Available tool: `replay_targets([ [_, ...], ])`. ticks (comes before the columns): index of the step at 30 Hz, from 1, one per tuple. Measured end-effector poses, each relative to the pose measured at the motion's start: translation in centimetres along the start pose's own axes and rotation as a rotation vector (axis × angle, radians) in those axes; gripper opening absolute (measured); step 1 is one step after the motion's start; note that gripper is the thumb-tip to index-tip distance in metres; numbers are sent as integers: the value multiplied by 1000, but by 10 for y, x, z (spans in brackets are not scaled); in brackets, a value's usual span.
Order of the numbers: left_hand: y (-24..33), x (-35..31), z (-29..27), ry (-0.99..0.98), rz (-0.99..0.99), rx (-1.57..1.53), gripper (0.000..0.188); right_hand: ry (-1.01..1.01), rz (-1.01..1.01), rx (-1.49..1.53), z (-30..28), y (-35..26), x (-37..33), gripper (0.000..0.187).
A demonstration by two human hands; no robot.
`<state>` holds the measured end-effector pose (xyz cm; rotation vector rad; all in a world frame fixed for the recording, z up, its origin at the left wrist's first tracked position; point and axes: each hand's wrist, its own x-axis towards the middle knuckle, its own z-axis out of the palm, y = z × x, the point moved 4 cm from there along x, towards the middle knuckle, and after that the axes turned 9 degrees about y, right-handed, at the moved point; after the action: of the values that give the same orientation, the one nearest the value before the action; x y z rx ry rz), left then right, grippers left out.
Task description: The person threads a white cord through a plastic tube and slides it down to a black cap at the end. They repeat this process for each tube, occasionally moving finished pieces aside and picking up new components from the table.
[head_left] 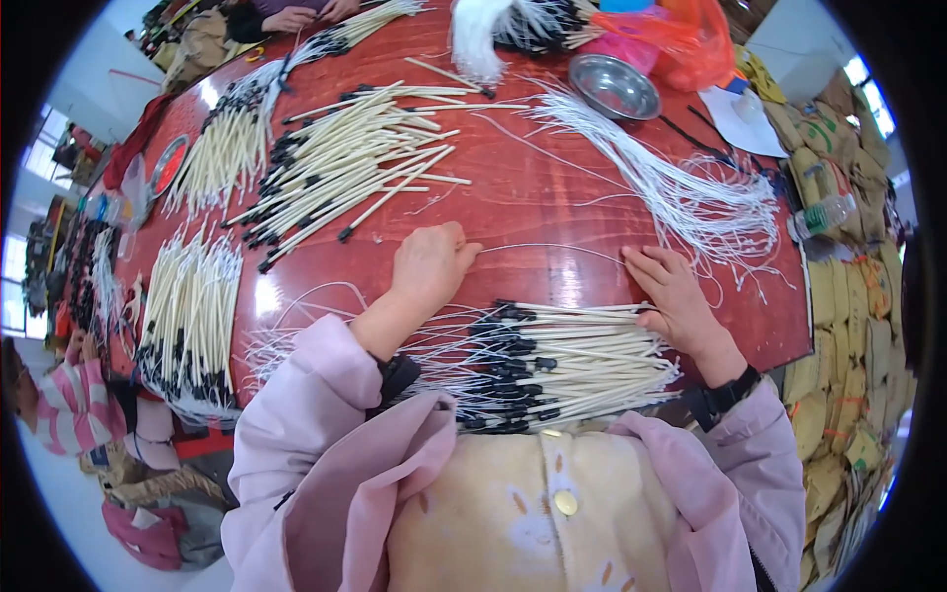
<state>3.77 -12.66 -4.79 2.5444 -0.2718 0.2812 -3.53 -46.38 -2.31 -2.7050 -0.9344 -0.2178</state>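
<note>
A thin white cord [552,246] stretches between my two hands above the red table. My left hand [430,264] pinches one end, its fingers curled together. My right hand [674,294] has its fingers extended, with the fingertips at the cord's other end; whether they grip it is hard to make out. Just below my hands, close to my body, lies a row of cream-coloured sticks with black end caps [582,360], white strings trailing from the caps to the left. A loose bundle of white cords [681,187] spreads out beyond my right hand.
Beyond my left hand sits a pile of loose capped sticks [345,148]. More bundles [192,316] lie along the table's left side. A metal bowl [614,87] and an orange plastic bag [691,44] stand at the back. Another person's hands [306,15] show at the far edge. Stacked sacks [838,326] line the right.
</note>
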Motion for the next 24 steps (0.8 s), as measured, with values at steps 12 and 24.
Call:
replay_targets([
  [12, -11, -9, -21, -13, -77, 38, 27, -67, 42, 2, -8, -2, 0, 96],
  [24, -45, 94, -3, 225, 216, 343, 16, -84, 67, 87, -11, -4, 3, 89],
])
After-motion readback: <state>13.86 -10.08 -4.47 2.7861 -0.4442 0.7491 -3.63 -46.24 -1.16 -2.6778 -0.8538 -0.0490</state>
